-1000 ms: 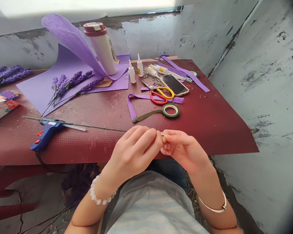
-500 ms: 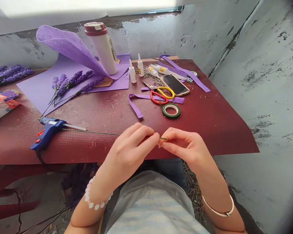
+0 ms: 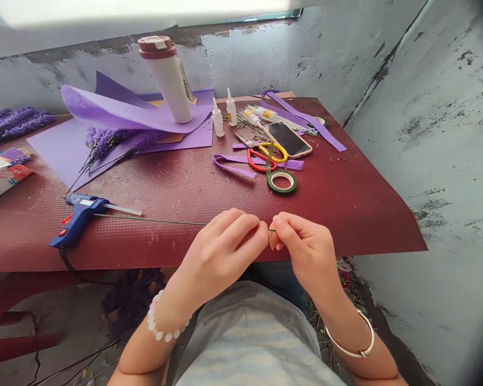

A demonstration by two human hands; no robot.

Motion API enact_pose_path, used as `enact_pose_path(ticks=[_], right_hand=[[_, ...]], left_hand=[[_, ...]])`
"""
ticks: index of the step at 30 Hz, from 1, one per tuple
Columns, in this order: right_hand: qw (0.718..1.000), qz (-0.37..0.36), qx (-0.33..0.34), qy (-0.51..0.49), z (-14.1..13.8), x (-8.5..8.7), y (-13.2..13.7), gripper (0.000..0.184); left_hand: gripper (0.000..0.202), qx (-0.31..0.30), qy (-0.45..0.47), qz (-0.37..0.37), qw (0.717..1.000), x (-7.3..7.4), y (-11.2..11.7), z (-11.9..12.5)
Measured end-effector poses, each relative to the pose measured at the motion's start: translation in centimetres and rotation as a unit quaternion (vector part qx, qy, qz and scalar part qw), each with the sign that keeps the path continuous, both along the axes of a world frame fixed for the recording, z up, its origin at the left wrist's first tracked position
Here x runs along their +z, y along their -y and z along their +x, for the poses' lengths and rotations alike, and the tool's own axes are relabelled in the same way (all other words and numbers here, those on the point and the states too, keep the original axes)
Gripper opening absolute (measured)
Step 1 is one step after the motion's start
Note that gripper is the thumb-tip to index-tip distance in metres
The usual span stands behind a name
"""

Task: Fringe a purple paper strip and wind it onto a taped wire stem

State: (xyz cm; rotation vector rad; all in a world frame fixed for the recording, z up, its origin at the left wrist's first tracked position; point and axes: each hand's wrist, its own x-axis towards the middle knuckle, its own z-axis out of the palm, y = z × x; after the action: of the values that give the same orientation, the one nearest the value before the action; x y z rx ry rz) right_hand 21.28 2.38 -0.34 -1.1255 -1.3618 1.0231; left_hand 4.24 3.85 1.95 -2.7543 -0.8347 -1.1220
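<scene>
Two bare hands pinch a thin green wire above the near side of a red table, the left hand [image 3: 225, 246] clasped around its length and the right hand [image 3: 308, 241] nipping the short end at the fingertips. The wire [image 3: 153, 219] runs leftward from the fists to a blue glue gun [image 3: 82, 214], its far end beside the handle; whether the two touch cannot be told. That long free stretch looks like the chief hazard: a twist of the fingers could swing it into the gun, snagging the wire or nudging the tool. The gun lies close to the near edge of the table [image 3: 366, 198], its cord [image 3: 66, 260] hanging over, so a tug from below could drag it off. The right hand has only a sliver of wire to hold, and a slack pinch might let it slip; the fingers hide much of the grip. Just beyond the hands, a loose tail rises from a roll of green tape [image 3: 282, 191] in front of scissors [image 3: 254, 143], where it could catch on the handles if pulled. At far left, a curled purple sheet [image 3: 124, 110] overhangs purple flowers [image 3: 104, 140] and might crush them should it sag.
</scene>
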Motion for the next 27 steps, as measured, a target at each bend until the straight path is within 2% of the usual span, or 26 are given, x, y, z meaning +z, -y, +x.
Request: enact_pose_path(ticks=[2, 5, 7, 10, 12, 14, 16, 18, 20, 22, 24, 27], right_hand=[[0.995, -0.052, 0.042, -0.073, -0.2, -0.4, -0.5, 0.047], [0.983, -0.072, 0.116, -0.121, 0.1, -0.5, -0.9, 0.056], [0.986, -0.042, 0.138, -0.082, 0.5, -0.2, -0.9, 0.055], [0.992, 0.02, 0.12, 0.044, 0.9, 0.3, -0.6, 0.037], [0.991, 0.024, 0.115, 0.069, 0.8, 0.3, -0.4, 0.036], [0.99, -0.015, 0.142, -0.002, 0.5, 0.0, -0.4, 0.045], [0.976, -0.071, 0.188, -0.089, 0.3, -0.4, -0.6, 0.054], [0.97, -0.087, 0.202, -0.105, 0.4, -0.4, -1.0, 0.055], [0.987, -0.051, 0.148, -0.039, 1.0, 0.0, -1.5, 0.04], [0.997, 0.019, 0.03, 0.063, 2.1, 0.8, -2.0, 0.02], [0.983, 0.08, -0.063, 0.152, 3.4, 1.7, -2.8, 0.021], [0.963, 0.103, -0.093, 0.229, 5.0, 2.6, -4.7, 0.032]], left_hand=[[0.017, 0.006, -0.012, 0.03, 0.999, -0.1, -0.2, 0.1], [0.02, 0.011, -0.016, 0.004, 1.0, -0.3, -0.5, -0.2], [0.023, 0.014, -0.007, -0.025, 1.0, -0.4, -0.6, -0.4], [0.024, 0.006, -0.001, -0.052, 0.999, -0.3, -0.6, -0.7], [0.021, -0.012, -0.009, -0.059, 0.998, -0.1, -0.4, -0.7], [0.019, -0.025, -0.019, -0.046, 0.998, 0.1, -0.2, -0.6], [0.019, -0.027, -0.027, -0.021, 0.999, 0.1, -0.2, -0.5], [0.019, -0.013, -0.043, 0.003, 0.999, 0.2, -0.3, -0.6], [0.02, 0.02, -0.071, 0.022, 0.997, 0.6, -0.8, -1.0], [0.021, 0.076, -0.101, 0.033, 0.991, 1.5, -1.7, -1.6], [0.021, 0.146, -0.118, 0.015, 0.982, 2.7, -3.2, -2.2], [0.019, 0.284, -0.149, -0.043, 0.946, 4.6, -7.1, -2.3]])
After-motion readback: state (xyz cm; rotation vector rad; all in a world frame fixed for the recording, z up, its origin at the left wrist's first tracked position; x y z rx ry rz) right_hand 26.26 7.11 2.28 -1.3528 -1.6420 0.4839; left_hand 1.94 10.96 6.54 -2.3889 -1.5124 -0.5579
